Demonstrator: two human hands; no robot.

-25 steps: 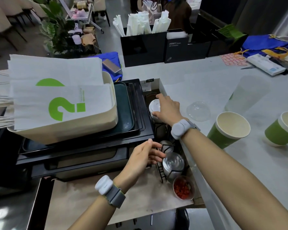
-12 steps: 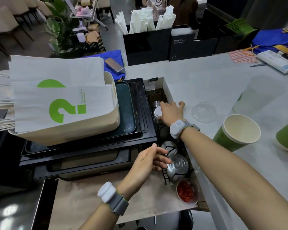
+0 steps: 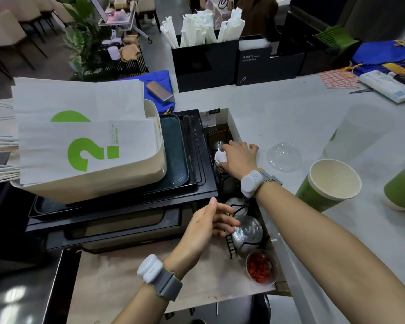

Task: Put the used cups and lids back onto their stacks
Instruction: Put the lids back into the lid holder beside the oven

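My right hand (image 3: 237, 160) grips the white lid stack (image 3: 221, 161) in the rack slot beside the counter (image 3: 290, 118). Left hand (image 3: 208, 224) open, fingers loose, holding nothing, near one clear lid stack (image 3: 248, 232). On counter: one dome lid (image 3: 284, 156), two green cups (image 3: 330, 184).

Grey counter (image 3: 290, 118), bg chairs (image 3: 5, 31)

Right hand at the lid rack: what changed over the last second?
The right hand pushed the white lid lower onto the stack in the black wire rack, still on it. The left hand stays open beside the clear dome lids. The green paper cup stays untouched.
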